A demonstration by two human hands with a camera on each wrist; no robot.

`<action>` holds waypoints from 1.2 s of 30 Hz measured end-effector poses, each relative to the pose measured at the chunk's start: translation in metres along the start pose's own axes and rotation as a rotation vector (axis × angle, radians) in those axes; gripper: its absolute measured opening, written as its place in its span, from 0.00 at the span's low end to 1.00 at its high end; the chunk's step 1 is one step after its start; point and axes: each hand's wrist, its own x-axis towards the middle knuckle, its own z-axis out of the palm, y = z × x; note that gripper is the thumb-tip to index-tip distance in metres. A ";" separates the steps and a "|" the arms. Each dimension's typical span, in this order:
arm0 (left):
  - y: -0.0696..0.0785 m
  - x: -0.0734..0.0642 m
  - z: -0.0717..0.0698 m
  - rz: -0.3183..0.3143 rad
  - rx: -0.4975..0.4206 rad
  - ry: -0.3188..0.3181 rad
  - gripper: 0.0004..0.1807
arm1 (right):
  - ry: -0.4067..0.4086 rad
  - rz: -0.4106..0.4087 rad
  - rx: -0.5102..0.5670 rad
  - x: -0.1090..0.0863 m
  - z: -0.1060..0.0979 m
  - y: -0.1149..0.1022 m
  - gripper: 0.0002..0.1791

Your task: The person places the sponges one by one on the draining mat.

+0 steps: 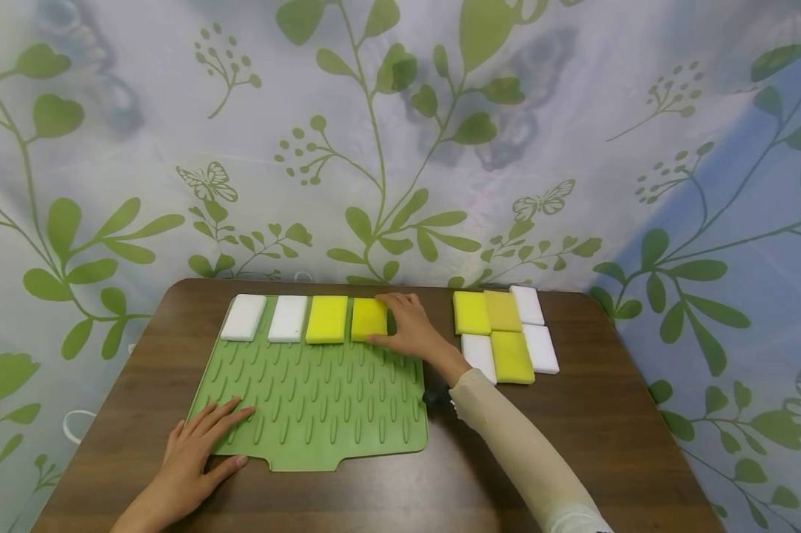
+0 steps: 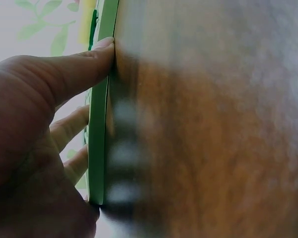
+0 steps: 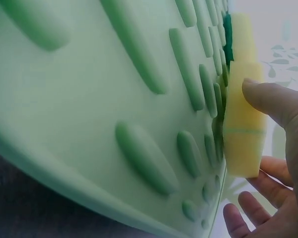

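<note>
Ylw sponge in R hand, L hand apart.

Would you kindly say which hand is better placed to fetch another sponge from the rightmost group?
Probably the right hand, once it releases its yellow sponge: it is nearer that group; the left hand rests on the mat, farther left.

The right-arm sleeve is cream-coloured and close-fitting, with a small black fitting beside its wrist end.
</note>
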 end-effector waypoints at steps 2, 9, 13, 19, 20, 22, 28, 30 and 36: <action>0.000 0.000 0.000 -0.001 -0.003 0.000 0.40 | 0.000 0.000 0.000 0.001 0.001 0.000 0.51; 0.000 0.001 -0.001 -0.005 -0.006 -0.002 0.41 | -0.002 0.007 0.009 0.003 0.002 -0.002 0.50; -0.001 0.002 0.000 0.001 0.000 0.000 0.41 | -0.007 0.011 0.017 0.003 0.004 -0.004 0.50; -0.003 0.004 0.001 0.012 0.016 0.007 0.40 | -0.007 0.025 0.026 0.004 0.005 -0.004 0.50; -0.003 0.004 0.000 0.011 0.015 0.006 0.40 | -0.006 0.027 0.024 0.004 0.005 -0.004 0.50; -0.004 0.005 0.000 0.012 0.012 0.009 0.40 | -0.006 0.028 0.017 0.006 0.005 -0.003 0.50; -0.004 0.004 0.000 0.007 0.004 0.003 0.40 | -0.011 0.024 0.012 0.007 0.006 -0.002 0.50; -0.004 0.005 0.000 0.007 0.003 0.001 0.40 | -0.013 0.026 0.011 0.007 0.006 -0.001 0.50; -0.003 0.004 -0.002 0.001 -0.025 -0.009 0.40 | -0.020 0.023 0.022 0.007 0.005 -0.002 0.50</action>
